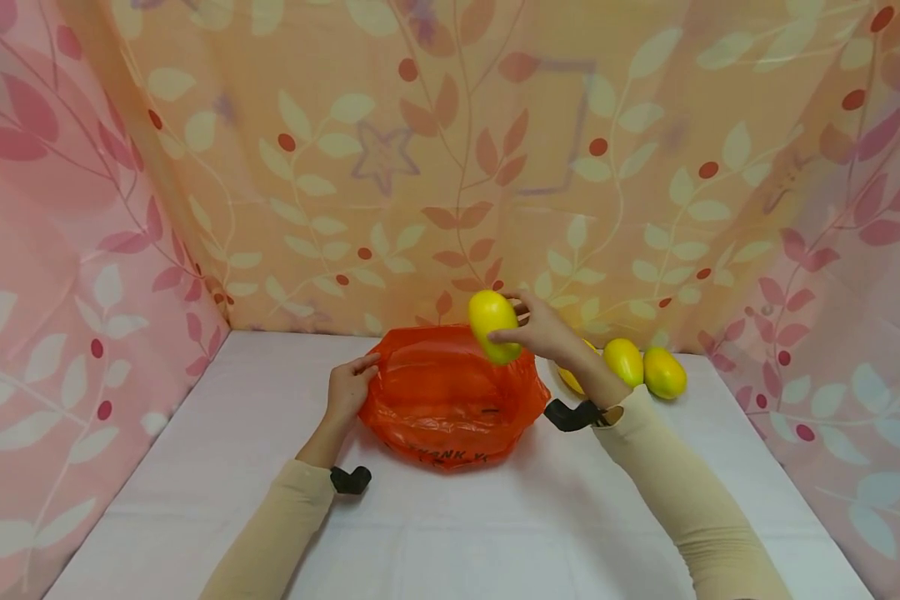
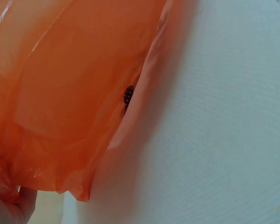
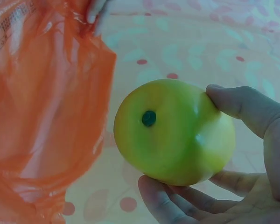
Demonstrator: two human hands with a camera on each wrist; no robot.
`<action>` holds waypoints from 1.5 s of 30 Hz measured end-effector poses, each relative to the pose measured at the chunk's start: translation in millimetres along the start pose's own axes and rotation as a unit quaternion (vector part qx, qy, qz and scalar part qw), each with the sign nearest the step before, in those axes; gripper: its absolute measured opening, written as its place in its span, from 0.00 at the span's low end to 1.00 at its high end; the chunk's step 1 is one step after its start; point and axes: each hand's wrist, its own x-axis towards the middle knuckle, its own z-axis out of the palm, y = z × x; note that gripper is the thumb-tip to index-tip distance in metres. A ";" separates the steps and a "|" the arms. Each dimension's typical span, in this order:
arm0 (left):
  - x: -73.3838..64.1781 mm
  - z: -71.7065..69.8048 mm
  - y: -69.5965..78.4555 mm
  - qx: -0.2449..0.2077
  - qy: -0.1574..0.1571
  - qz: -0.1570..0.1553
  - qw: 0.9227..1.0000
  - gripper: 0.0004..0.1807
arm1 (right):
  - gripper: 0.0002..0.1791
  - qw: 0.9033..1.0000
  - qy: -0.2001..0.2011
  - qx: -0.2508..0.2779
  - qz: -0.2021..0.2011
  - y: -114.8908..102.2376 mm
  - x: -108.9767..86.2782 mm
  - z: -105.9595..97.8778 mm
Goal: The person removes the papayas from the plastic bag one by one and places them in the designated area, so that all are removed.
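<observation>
My right hand (image 1: 543, 327) holds a yellow mango (image 1: 491, 321) up over the right part of an open orange plastic bag (image 1: 442, 379). In the right wrist view the mango (image 3: 172, 135) shows a dark stem spot and a greenish end, with the thumb on one side and fingers on the other. At the bag's left edge my left hand (image 1: 348, 389) pinches the plastic. The left wrist view shows mostly the bag's side (image 2: 79, 84), with only part of that hand at the lower left corner.
Right of the bag, partly behind my right forearm, lie more mangoes: one (image 1: 572, 379) mostly hidden, one (image 1: 622, 362) in the middle and one (image 1: 665, 373) at the far right. A white cloth (image 1: 495, 542) covers the table. Patterned curtains (image 1: 450, 167) enclose its back and sides.
</observation>
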 end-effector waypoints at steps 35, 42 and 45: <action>2.1 -3.6 -4.8 0.025 0.007 0.015 1.000 0.17 | 0.46 0.999 0.042 -0.004 0.021 25.5 -28.6 -62.8; 3.1 -5.7 -3.3 0.037 0.011 0.018 0.999 0.17 | 0.47 0.999 0.040 0.001 0.028 29.0 -31.6 -66.8; 3.9 -5.9 -3.5 0.035 0.010 0.009 0.999 0.17 | 0.46 0.999 0.042 -0.007 0.033 31.1 -33.4 -68.0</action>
